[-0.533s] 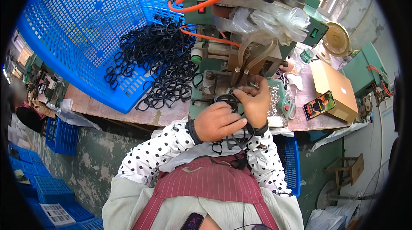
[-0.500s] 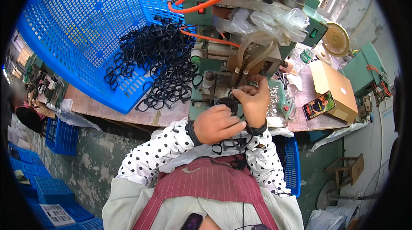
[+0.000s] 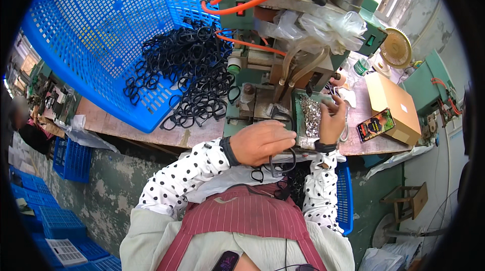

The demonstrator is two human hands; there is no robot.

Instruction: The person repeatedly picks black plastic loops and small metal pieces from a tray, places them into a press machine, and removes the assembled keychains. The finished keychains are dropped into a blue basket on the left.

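Left hand (image 3: 262, 142) grips black rubber rings (image 3: 278, 162) hanging beneath it.

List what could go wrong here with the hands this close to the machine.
1. The left hand holds black rubber rings at the green machine; fingers could get caught if it cycles.
2. The right hand reaches into a tray of small metal parts; sharp edges might nick fingertips, or parts could spill.
3. The heap of black rings pours out of the tipped blue basket; some look likely to slide off the bench edge.
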